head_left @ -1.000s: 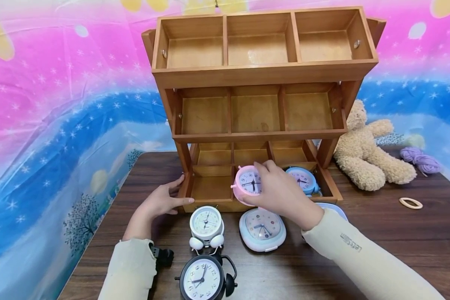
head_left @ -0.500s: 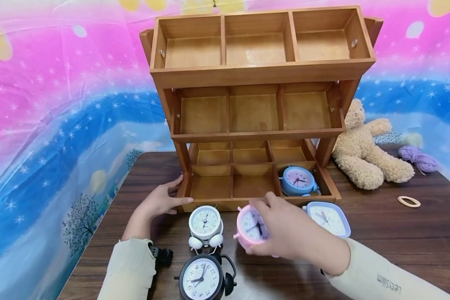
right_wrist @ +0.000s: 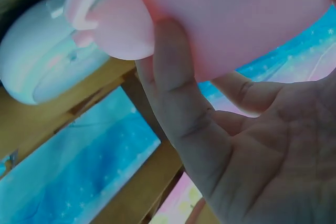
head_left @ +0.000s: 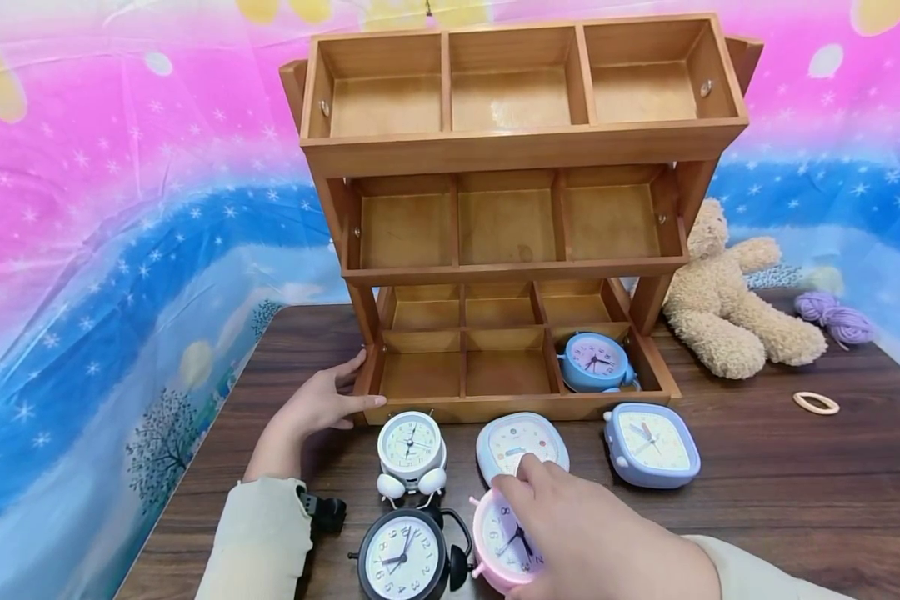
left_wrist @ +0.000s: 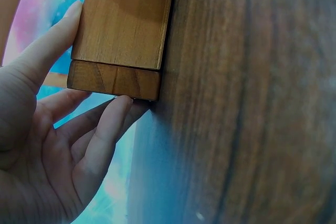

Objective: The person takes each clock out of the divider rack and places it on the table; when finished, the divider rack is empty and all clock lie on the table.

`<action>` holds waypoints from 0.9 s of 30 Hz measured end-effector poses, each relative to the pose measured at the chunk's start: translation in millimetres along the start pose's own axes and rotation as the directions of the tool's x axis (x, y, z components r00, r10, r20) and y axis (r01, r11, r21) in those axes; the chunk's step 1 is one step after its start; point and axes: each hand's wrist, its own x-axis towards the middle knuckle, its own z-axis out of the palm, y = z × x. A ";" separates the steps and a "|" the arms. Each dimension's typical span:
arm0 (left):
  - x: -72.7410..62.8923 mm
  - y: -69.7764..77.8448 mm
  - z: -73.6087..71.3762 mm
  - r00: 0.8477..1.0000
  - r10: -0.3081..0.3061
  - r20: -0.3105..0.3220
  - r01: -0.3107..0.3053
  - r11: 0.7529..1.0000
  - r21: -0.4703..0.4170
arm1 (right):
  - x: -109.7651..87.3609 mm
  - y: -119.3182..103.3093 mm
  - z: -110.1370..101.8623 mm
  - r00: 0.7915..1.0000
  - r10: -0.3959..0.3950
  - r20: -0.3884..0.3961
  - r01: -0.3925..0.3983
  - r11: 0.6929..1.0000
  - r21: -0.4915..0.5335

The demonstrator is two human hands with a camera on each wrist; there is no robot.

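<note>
My right hand (head_left: 581,529) grips the pink alarm clock (head_left: 501,542) by its side, low at the front of the table. In the right wrist view the fingers curl round the pink clock's body (right_wrist: 236,19), near its bell. The pale blue rounded clock (head_left: 506,442) lies just behind, partly covered by that hand. My left hand (head_left: 318,402) holds the lower left corner of the wooden shelf (head_left: 420,410). Seen from the left wrist, its thumb lies at the front panel's edge (left_wrist: 123,30) and its fingertips touch the end piece.
A white twin-bell clock (head_left: 411,446) and a black one (head_left: 405,554) lie left of the pink clock. A blue clock (head_left: 596,362) sits in the bottom right compartment. A periwinkle square clock (head_left: 652,446), teddy bear (head_left: 735,308), purple yarn (head_left: 836,317) and wooden ring (head_left: 816,403) are rightward.
My right hand has brought the pink alarm clock out of the bottom middle compartment, over the pale blue clock, toward the table's front. The left hand has stayed at the shelf corner.
</note>
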 end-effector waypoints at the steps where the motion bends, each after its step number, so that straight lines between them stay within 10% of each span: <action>1: 0.0 -0.1 0.1 1.000 -0.001 0.001 0.001 1.000 0.000 | -0.1 0.4 1.6 1.000 -0.004 0.018 0.004 1.000 0.000; 27: 0.2 -0.1 -0.1 1.000 -0.008 -0.004 0.008 0.999 0.036 | 1.1 14.4 21.5 0.999 0.001 0.052 -0.002 1.000 0.016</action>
